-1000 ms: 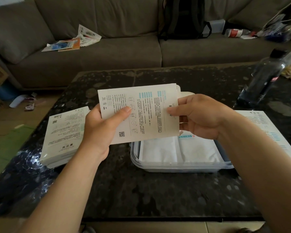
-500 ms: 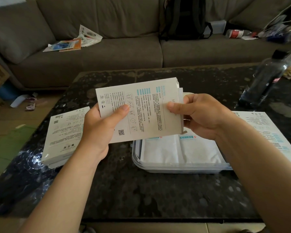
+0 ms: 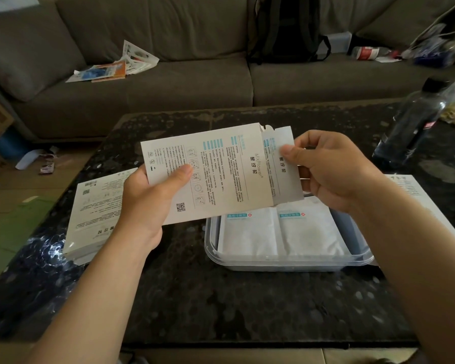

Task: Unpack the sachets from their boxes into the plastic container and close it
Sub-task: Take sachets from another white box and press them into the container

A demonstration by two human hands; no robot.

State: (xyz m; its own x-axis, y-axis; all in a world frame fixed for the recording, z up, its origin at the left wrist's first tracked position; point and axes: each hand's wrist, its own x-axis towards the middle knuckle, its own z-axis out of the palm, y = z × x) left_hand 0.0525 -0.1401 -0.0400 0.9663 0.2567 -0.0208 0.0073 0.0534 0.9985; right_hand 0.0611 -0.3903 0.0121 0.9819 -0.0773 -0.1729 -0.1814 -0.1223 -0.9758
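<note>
Left hand [image 3: 145,203] grips box [image 3: 216,174]; right hand [image 3: 331,169] pinches sachet [image 3: 284,164] partly out. Box hides far rim of container [image 3: 286,261] holding 2 flat sachets [image 3: 250,232]. Spare box [image 3: 95,211] left, bottle [image 3: 415,122] far right.

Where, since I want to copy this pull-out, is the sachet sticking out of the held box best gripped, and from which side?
Pinch the sachet by the flat strip showing past the open right end of the box, coming from the right, thumb on front, fingers behind. Only that strip is clear. The right hand pinches there; the left hand grips the other end.
</note>
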